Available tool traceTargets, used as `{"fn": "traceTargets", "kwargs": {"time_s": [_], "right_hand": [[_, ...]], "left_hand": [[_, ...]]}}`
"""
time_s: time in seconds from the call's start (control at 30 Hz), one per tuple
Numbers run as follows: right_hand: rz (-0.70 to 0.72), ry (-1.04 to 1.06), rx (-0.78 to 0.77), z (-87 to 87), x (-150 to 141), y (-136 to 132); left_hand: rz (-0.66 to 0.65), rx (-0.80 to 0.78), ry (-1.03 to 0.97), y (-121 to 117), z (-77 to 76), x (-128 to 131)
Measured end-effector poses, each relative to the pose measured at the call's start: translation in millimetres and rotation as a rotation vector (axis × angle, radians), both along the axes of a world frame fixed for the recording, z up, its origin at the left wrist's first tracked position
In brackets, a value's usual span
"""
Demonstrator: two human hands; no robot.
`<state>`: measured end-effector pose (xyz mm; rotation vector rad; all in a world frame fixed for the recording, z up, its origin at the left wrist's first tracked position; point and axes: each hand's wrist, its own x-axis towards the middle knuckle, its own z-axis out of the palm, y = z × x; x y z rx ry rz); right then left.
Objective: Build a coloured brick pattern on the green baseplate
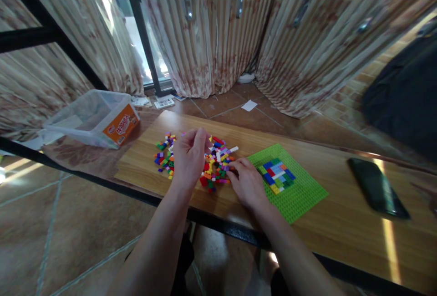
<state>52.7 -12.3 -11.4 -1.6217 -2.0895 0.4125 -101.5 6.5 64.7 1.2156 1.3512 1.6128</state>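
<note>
Small toy building bricks in many colours form a loose pile (213, 168) on the wooden table. Over the middle of it is my left hand (191, 155), closed with the fingers curled in; whatever they hold is hidden. My right hand (247, 180) rests low at the pile's right edge, thumb and forefinger slightly apart beside some bricks. Just right of that hand lies a green studded baseplate (303, 196). A patchwork of blue, red, white, green and yellow bricks (278, 175) sits on it, partly beside my right wrist.
A clear plastic bin (85, 123) with an orange label stands at the left. A dark phone-like slab (377, 189) lies on the table (341, 227) at the right. Striped curtains (211, 36) hang behind, and a black metal bar (218, 225) runs along the near edge.
</note>
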Motion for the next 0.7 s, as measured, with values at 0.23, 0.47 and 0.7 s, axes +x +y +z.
{"fn": "traceTargets", "kwargs": {"time_s": [0.23, 0.47, 0.7], "right_hand": [[-0.009, 0.165, 0.023, 1.9, 1.2, 0.4], [-0.055, 0.236, 0.103, 19.9, 41.0, -12.3], [-0.283, 0.169, 0.144, 23.1, 110.0, -28.6]], "left_hand": [[-0.016, 0.009, 0.072, 1.0, -2.7, 2.5], [-0.087, 0.026, 0.249, -1.1, -7.4, 13.5], [-0.2, 0.024, 0.401, -2.3, -17.6, 27.9]]}}
